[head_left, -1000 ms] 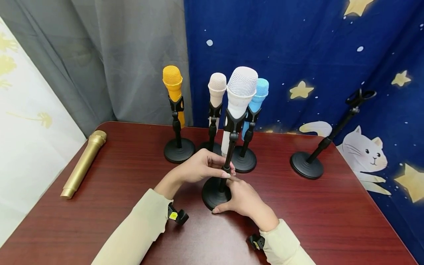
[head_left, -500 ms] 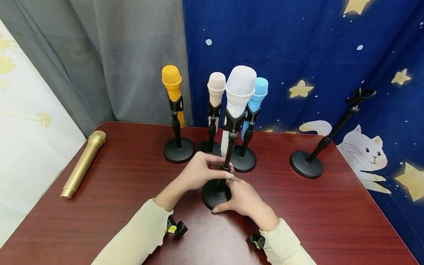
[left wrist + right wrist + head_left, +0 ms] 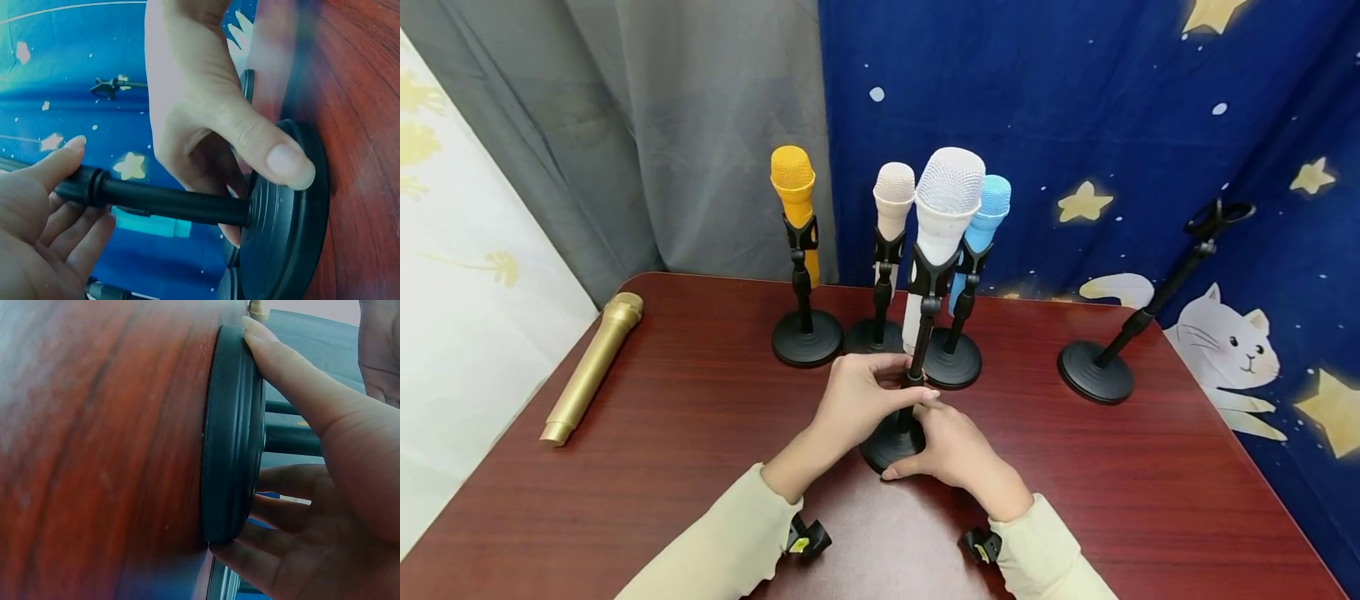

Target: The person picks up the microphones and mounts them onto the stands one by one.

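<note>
In the head view a white microphone (image 3: 949, 196) leans in the clip of a black desk microphone stand (image 3: 883, 448), which stands on the table. My left hand (image 3: 852, 402) holds the stand's pole at its collar (image 3: 84, 186), thumb on one side and fingers on the other. Lower down, my right hand (image 3: 957, 450) grips the round base, its thumb (image 3: 284, 362) on the rim and its fingers spread round the far side. The left wrist view shows the bare pole (image 3: 175, 201) between both hands. Part of the base is hidden by the right hand.
Behind stand a yellow microphone (image 3: 792, 183), a cream microphone (image 3: 892, 200) and a blue microphone (image 3: 988, 208), each on a black stand. A stand with a bare clip (image 3: 1096, 372) is at the right. A gold microphone (image 3: 593, 367) lies at the table's left.
My left hand has turned around the collar, its wrist shifting slightly right and down and its thumb reaching further across the pole. The right hand and the stand stay in place.
</note>
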Motion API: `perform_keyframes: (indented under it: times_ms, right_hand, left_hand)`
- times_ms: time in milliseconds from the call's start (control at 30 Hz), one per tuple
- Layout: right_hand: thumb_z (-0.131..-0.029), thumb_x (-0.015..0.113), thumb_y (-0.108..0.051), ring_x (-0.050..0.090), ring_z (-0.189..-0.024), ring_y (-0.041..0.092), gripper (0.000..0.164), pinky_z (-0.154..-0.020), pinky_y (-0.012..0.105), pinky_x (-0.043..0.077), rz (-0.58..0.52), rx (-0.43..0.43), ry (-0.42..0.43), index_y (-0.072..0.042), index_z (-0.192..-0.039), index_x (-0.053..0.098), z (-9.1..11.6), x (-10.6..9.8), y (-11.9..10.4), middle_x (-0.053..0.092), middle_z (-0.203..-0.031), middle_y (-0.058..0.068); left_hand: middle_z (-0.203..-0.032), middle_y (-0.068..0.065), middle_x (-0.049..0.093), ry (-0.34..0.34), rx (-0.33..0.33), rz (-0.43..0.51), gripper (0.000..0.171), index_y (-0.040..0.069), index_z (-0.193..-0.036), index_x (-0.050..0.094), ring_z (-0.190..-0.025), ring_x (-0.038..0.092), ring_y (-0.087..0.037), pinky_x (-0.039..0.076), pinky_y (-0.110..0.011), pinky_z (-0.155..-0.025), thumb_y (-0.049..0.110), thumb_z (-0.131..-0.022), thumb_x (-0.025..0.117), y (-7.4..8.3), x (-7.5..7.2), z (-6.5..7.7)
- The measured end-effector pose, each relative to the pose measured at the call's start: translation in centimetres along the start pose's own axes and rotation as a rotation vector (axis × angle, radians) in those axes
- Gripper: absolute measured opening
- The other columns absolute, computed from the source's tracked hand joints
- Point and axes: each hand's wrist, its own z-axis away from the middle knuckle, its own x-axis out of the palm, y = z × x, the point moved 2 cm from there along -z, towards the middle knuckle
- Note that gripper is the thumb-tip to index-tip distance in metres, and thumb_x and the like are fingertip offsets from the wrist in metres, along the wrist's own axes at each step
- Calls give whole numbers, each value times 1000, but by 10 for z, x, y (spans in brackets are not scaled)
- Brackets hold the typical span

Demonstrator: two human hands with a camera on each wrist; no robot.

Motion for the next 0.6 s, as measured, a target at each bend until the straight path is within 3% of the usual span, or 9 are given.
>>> perform_keyframes:
  times_ms: [300,600]
  right_hand:
    - [-62,94,-50,63,-124,27,88,-101,45,52,-8,4,17,-13,-135,62,1,0,1,63,-140,6]
    - [-62,94,-50,63,-123,26,91,-100,45,53,-12,12,10,-14,-138,60,2,0,0,62,-141,5]
  left_hand:
    - [-93,-1,80,149,119,-188,31,12,-98,79,-79,76,-8,61,-22,-72,26,-74,91,7,7,4]
    - [-78,1,73,202,160,-267,33,13,-86,68,-68,68,-5,54,-17,-62,30,-72,93,4,10,1]
